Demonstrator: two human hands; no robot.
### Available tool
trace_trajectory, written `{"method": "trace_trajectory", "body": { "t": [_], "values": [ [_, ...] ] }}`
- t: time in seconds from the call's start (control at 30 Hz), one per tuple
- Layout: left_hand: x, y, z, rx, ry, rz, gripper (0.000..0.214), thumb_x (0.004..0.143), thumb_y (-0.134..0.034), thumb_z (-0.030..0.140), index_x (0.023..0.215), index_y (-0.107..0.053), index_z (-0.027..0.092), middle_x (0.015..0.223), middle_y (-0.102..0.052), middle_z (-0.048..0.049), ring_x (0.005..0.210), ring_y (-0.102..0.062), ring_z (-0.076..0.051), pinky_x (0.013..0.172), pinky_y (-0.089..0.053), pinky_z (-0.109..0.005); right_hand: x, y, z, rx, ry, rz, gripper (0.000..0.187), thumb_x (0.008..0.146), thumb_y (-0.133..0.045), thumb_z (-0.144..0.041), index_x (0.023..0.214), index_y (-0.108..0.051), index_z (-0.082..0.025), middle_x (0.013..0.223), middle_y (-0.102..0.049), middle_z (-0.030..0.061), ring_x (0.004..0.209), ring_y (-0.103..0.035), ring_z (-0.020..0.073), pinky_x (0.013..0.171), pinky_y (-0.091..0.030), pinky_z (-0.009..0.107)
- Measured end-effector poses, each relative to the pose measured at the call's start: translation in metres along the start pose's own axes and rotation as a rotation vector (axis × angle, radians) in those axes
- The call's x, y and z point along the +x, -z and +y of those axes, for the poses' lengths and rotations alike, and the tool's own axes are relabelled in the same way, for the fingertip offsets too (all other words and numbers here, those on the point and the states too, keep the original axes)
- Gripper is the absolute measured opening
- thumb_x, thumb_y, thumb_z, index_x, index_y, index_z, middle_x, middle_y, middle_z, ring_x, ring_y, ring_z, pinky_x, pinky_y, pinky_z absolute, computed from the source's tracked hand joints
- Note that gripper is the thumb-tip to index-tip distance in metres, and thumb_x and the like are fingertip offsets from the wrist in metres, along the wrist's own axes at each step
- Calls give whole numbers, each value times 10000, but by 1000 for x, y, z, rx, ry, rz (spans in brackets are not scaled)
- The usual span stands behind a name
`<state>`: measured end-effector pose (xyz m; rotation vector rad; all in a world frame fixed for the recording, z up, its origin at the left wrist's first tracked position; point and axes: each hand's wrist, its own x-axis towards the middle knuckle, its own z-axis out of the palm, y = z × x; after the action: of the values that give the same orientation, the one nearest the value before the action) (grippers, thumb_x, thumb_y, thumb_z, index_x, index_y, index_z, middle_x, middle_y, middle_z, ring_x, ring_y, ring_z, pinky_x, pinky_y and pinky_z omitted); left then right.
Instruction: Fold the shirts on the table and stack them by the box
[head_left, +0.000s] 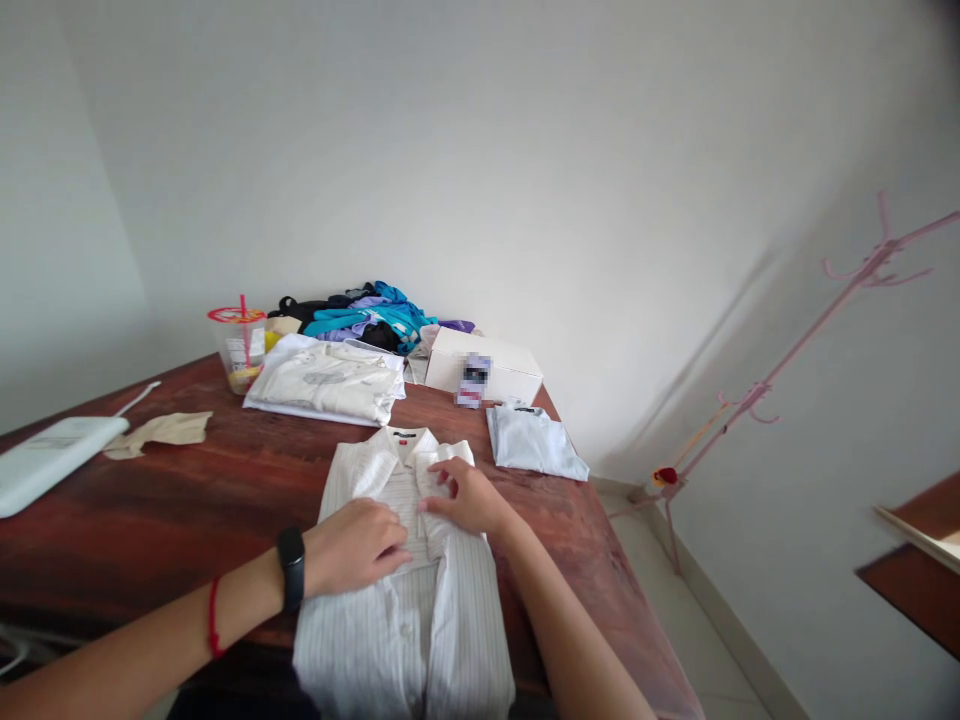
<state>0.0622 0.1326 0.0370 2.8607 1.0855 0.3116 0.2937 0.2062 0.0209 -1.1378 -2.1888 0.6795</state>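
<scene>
A white shirt with thin stripes (409, 620) lies lengthwise in front of me, collar at the far end, its lower part reaching over the table's near edge. Its sides are folded inward over the middle. My left hand (360, 545), with a black band on the wrist, rests on the left part of the shirt, fingers curled together against the cloth. On the right fold lies my right hand (469, 495), thumb and fingers apart and touching the fabric. The fingertips of my left hand are partly hidden.
Folded white clothes (322, 380) lie behind the shirt, near a plastic cup (241, 350). A clothes heap (375, 318) and white box (487, 365) are at the back. A folded light-blue garment (536, 440) sits right. A white device (56, 455) lies left. A pink coat rack (810, 330) leans beyond the table.
</scene>
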Motion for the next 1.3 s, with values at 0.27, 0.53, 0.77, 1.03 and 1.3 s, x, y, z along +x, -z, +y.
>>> {"method": "trace_trajectory", "body": {
  "t": [0.27, 0.53, 0.77, 1.03, 1.3],
  "values": [
    [-42, 27, 4, 56, 28, 26, 500, 1037, -460, 389, 634, -669, 179, 641, -684, -68, 689, -631, -218, 752, -388, -358, -3, -20, -10, -61, -21, 19, 198, 707, -817, -308, 785, -658, -221, 731, -577, -23, 677, -484, 145, 644, -315, 268],
    [-124, 42, -31, -13, 409, 34, 467, 984, -457, 507, 658, -575, 194, 736, -670, -57, 749, -622, -222, 714, -387, -333, 3, -10, -7, 176, -151, 177, 237, 707, -645, -283, 543, -490, -214, 541, -500, -40, 570, -443, 127, 556, -318, 241],
    [-136, 44, -31, -40, 580, -35, 388, 787, -658, 585, 791, -580, 204, 880, -646, -56, 857, -638, -271, 715, -402, -329, -50, 45, 16, 257, -372, 522, 261, 753, -510, -438, 596, -418, -251, 556, -467, -42, 539, -480, 154, 539, -444, 277],
    [-131, 50, -10, 41, 541, 34, 237, 765, -743, 340, 923, -651, 190, 1053, -626, -102, 964, -625, -311, 790, -461, -382, -135, 72, 12, -71, -485, 730, 95, 668, -655, -333, 664, -599, -257, 667, -600, 27, 674, -550, 241, 676, -427, 346],
    [-61, -16, 31, -163, 175, 230, 185, 891, -648, 231, 1069, -663, 186, 1143, -653, -88, 1023, -624, -255, 922, -465, -375, -82, 10, -54, -423, -203, -85, 347, 804, -715, -280, 1142, -674, -211, 1142, -670, 86, 1076, -622, 250, 952, -427, 336]
  ]
}}
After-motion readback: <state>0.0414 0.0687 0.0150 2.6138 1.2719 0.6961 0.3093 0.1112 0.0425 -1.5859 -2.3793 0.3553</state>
